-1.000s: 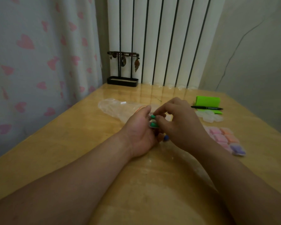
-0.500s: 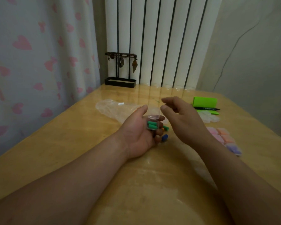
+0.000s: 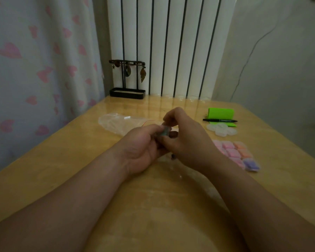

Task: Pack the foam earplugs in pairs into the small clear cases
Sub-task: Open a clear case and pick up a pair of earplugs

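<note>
Clear plastic with a dull green blur inside: that is the small case (image 3: pixel 165 132) you hold at the centre of the frame, caught between both hands just above the tabletop (image 3: pixel 58 160). Your left hand (image 3: pixel 141 149) comes in from the left of the frame, its fingers curled round the case and its thumb lying on top. Your right hand (image 3: pixel 187 140) meets it from the right, fingers bent down and pinching the case's upper edge. The case is too blurred to tell whether its lid is closed. Just below the two hands a small dark earplug (image 3: pixel 173 156) lies on the tabletop, partly hidden by your right hand.

Up and to the left of your hands, a crumpled plastic bag (image 3: pixel 115 122) lies flat. Right of centre sits a loose heap of empty clear cases (image 3: pixel 222 129). Below it in the frame, filled cases (image 3: pixel 234 153) lie in rows side by side, pink, orange and purple. A bright green block (image 3: pixel 220 113) stands at the upper right of the tabletop, with a black pen (image 3: pixel 220 120) lying across its front. At the far edge a black jewellery stand (image 3: pixel 127 79) stands before a white ribbed radiator (image 3: pixel 171 42). A curtain (image 3: pixel 35 60) printed with pink hearts fills the left of the frame.
</note>
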Tool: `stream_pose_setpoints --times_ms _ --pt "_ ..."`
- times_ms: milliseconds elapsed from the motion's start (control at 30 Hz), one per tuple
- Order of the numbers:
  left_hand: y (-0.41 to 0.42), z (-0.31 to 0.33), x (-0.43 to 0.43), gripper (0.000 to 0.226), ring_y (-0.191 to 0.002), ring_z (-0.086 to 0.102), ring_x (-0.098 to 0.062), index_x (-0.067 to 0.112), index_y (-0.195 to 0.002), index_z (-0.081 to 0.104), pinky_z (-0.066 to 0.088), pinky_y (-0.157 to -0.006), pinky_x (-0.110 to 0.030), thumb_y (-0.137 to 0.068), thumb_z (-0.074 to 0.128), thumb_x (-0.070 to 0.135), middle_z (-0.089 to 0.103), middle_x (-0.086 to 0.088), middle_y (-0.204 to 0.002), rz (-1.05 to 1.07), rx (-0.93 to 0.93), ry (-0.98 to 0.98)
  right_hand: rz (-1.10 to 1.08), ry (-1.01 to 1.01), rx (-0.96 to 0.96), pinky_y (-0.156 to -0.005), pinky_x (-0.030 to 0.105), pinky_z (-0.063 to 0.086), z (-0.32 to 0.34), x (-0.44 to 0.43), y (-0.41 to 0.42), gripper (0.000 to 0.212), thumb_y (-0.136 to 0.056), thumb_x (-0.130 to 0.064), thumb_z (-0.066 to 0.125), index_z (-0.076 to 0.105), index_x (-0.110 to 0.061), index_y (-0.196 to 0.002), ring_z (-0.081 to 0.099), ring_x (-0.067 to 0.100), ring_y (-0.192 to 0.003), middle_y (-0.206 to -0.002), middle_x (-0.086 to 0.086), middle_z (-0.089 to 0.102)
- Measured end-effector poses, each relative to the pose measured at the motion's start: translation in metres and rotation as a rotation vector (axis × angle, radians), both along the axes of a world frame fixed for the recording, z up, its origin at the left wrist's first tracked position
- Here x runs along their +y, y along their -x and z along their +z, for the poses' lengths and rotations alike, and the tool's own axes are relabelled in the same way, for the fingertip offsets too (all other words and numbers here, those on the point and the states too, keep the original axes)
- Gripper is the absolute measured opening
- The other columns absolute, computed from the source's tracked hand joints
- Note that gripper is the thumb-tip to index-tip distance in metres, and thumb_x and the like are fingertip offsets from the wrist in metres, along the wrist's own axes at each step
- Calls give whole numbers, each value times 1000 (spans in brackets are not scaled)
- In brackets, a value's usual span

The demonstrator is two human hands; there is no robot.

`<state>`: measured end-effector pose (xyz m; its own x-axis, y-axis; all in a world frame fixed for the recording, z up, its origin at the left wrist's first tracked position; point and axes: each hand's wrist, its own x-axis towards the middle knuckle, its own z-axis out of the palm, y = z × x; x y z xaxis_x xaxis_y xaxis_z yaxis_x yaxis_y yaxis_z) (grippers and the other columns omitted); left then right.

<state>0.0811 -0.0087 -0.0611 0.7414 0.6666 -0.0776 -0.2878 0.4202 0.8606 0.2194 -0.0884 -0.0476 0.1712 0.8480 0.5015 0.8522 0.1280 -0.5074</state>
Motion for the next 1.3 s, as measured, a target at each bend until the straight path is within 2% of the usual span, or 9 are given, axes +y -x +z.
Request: stream_pose_setpoints --times_ms 133,267,500,733,900,967,1100,1200,1300 --pt "-4 -4 0 30 -127 71 -38 -2 -135 66 62 -101 -47 -111 53 12 73 -26 -133 29 53 -76 9 36 -52 -88 38 63 -2 0 -2 64 -90 -28 79 48 -33 -146 63 8 -109 -124 -16 59" --pt "-5 -3 2 31 -116 75 -33 -3 -136 66 65 -86 -38 -111 54 11 73 -26 -132 56 76 -96 -20 18 -184 -106 43 50 -2 4 -1 65 -88 -33 77 50 -31 -148 52 11 -122 -131 -10 62" --pt "-6 -5 2 28 -106 77 -28 -2 -130 69 65 -79 -36 -111 53 10 75 -25 -126 84 125 -166 -31 28 -279 -103 41 48 -3 5 0 50 -91 -36 69 57 -30 -140 54 13 -117 -128 -9 63" --pt "-8 -7 2 27 -114 74 -37 -1 -130 69 60 -102 -55 -109 55 7 70 -31 -131 118 168 -229 -42 40 -302 -103 42 47 -2 5 1 47 -92 -35 68 60 -30 -138 53 14 -117 -127 -8 63" --pt "-7 -7 1 21 -93 79 -26 0 -124 72 65 -77 -39 -108 59 7 76 -20 -108 146 183 -274 -46 36 -291 -98 42 50 -2 3 -1 38 -92 -33 68 65 -33 -130 54 12 -110 -118 -11 64" --pt "-8 -6 0 20 -95 80 -27 3 -123 72 66 -79 -41 -108 61 11 77 -20 -111 153 204 -310 -41 39 -250 -95 39 52 -1 1 -4 37 -92 -30 69 66 -32 -129 57 11 -108 -117 -11 65" --pt "-10 -3 -7 32 -107 79 -22 16 -140 61 67 -90 -42 -110 62 27 75 -13 -125 206 262 -420 -52 84 -150 -79 15 49 10 -5 -16 40 -97 -29 71 63 -27 -135 61 4 -105 -122 -10 67" --pt "-10 5 -12 34 -110 77 -21 16 -144 56 67 -87 -34 -111 60 25 71 -10 -127 273 252 -438 -106 138 -177 -85 18 47 31 -15 -42 42 -95 -34 76 65 -24 -135 61 5 -107 -122 -8 68" --pt "-10 11 -15 27 -109 76 -29 11 -137 59 66 -72 -27 -111 59 18 70 -14 -124 346 212 -460 -174 183 -193 -88 23 47 45 -30 -73 39 -93 -37 78 69 -25 -129 62 6 -106 -120 -8 70"
